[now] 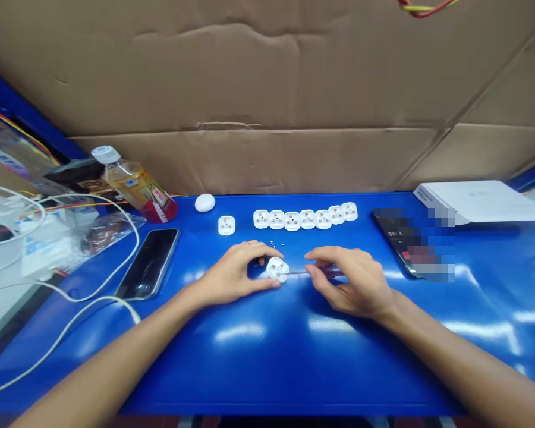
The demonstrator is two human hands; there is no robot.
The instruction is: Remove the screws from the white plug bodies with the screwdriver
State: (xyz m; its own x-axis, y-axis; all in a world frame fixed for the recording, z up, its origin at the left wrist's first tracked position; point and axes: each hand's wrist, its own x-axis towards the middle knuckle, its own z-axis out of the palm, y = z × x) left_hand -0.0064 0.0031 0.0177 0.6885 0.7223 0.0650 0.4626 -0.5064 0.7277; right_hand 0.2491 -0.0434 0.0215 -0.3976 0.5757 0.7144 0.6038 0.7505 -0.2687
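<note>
On the blue counter, my left hand has its grip closed on the white socket insert. My right hand pinches a thin screwdriver. I judge the insert light, rigid and slick, best held by its rim.

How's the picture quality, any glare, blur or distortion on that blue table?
Head view: glare patches streak the glossy blue table; a pixelated block masks the black device; the wide lens bows the edges; the left hand's small white plastic socket piece and the right hand's thin metal screwdriver look sharp.
</note>
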